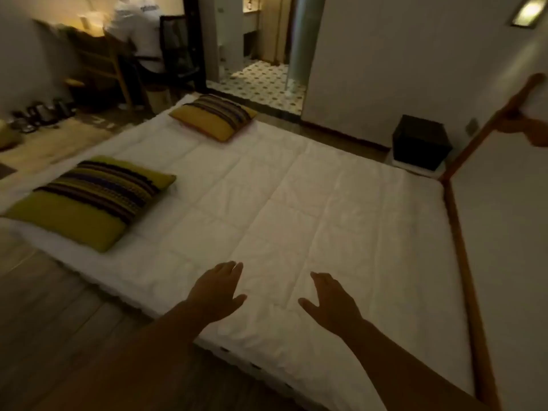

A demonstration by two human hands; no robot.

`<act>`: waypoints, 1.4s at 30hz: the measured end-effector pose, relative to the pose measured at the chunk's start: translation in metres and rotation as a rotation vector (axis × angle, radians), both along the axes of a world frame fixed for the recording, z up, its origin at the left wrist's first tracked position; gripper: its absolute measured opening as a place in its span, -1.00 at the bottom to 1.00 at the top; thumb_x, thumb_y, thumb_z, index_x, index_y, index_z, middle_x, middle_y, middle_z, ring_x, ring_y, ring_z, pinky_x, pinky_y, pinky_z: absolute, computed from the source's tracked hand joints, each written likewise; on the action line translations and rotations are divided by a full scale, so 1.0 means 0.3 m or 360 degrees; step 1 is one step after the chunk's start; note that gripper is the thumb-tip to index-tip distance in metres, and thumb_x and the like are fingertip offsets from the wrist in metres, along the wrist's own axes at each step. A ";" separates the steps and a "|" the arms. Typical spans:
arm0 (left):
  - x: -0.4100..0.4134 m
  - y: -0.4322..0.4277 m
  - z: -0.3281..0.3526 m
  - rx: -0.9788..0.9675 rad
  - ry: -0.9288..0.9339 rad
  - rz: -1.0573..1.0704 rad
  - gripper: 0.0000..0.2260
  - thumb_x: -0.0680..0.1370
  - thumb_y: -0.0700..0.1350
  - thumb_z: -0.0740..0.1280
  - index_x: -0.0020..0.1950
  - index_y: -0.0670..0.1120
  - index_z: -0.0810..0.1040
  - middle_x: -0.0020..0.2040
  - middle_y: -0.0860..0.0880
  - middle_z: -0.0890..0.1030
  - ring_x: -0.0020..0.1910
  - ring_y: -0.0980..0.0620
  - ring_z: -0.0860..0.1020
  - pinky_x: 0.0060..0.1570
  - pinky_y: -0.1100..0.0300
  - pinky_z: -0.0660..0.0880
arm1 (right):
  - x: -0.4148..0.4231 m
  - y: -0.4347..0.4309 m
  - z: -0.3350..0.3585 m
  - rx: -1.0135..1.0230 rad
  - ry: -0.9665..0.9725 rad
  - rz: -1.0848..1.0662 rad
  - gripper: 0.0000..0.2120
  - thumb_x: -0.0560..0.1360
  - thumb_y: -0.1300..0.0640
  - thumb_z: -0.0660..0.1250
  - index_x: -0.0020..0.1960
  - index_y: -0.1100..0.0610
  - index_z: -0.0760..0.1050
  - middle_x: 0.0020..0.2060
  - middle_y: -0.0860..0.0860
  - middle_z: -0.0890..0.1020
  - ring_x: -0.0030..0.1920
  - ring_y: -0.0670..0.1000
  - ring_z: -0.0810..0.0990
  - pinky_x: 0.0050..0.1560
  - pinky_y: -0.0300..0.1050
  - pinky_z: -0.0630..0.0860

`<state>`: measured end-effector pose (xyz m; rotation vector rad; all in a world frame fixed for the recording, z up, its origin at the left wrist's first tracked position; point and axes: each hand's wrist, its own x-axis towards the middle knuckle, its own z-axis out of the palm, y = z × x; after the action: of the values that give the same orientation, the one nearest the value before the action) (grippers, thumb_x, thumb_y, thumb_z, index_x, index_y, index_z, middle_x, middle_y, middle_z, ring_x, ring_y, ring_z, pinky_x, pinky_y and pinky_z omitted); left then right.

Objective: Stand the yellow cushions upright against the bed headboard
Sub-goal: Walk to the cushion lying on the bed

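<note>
Two yellow cushions with dark striped bands lie flat on the white bed point(296, 209). The near cushion point(89, 200) rests at the bed's left corner; the far cushion point(213, 117) lies at the far end. The headboard point(462, 232), a wooden rail along a white panel, runs down the bed's right side. My left hand point(216, 289) and my right hand point(329, 301) hover over the near edge of the bed, fingers spread, holding nothing. Both hands are well apart from either cushion.
A black box point(419, 140) stands on the floor at the far right of the bed. A person in a white shirt point(139, 28) sits at a desk at the back left. Another hand point(530, 129) grips the wooden rail at the right edge. A doorway opens onto a tiled floor point(264, 84).
</note>
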<state>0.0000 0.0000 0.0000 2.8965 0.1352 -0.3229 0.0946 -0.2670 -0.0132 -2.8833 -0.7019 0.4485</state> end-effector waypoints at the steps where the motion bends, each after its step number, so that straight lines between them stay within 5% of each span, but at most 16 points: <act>1: -0.032 0.063 -0.007 -0.0008 0.0012 0.0059 -0.29 0.57 0.24 0.19 0.60 -0.08 0.07 0.58 -0.08 0.22 0.54 -0.07 0.22 0.48 0.03 0.27 | -0.011 0.073 -0.006 0.0025 0.0028 0.0049 -0.21 0.53 -0.35 0.15 0.59 0.08 0.10 0.55 0.06 0.25 0.51 0.08 0.29 0.40 0.03 0.39; 12: -0.500 0.754 -0.043 -0.0015 0.0188 0.0798 -0.29 0.54 0.22 0.26 0.58 -0.08 0.13 0.56 -0.10 0.24 0.51 -0.09 0.28 0.45 0.01 0.30 | -0.150 0.927 -0.007 0.0017 0.0083 0.0660 -0.26 0.55 -0.27 0.20 0.59 0.09 0.11 0.50 0.05 0.30 0.47 0.08 0.33 0.37 0.01 0.40; 25: -0.951 1.114 0.014 -0.0107 0.0202 0.1501 -0.42 0.53 0.19 0.28 0.51 0.06 0.26 0.49 -0.01 0.37 0.41 -0.09 0.41 0.31 -0.03 0.45 | -0.392 1.709 -0.054 0.0063 0.0295 0.1298 -0.21 0.54 -0.31 0.20 0.60 0.08 0.07 0.53 0.08 0.24 0.50 0.10 0.28 0.44 0.04 0.33; 33: -0.887 1.525 0.006 -0.0045 0.0287 0.1613 -0.48 0.55 0.15 0.26 0.45 -0.03 0.34 0.39 -0.07 0.47 0.29 -0.10 0.50 0.21 -0.02 0.52 | -0.295 2.147 -0.131 0.0087 0.0364 0.1370 -0.24 0.55 -0.29 0.21 0.59 0.09 0.11 0.53 0.10 0.27 0.49 0.12 0.30 0.41 0.04 0.34; 42: -0.573 1.975 -0.004 0.0006 0.0328 0.1475 -0.31 0.52 0.20 0.29 0.56 -0.03 0.16 0.57 -0.07 0.24 0.50 -0.12 0.30 0.39 -0.05 0.38 | -0.012 2.494 -0.132 0.0096 0.0414 0.1116 -0.23 0.52 -0.33 0.21 0.54 0.12 0.17 0.48 0.14 0.31 0.43 0.16 0.36 0.36 0.04 0.35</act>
<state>-0.1719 0.5926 -0.0013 2.4421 1.4213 -0.4207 0.0911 0.4811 -0.0529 -2.3761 -1.6253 0.8345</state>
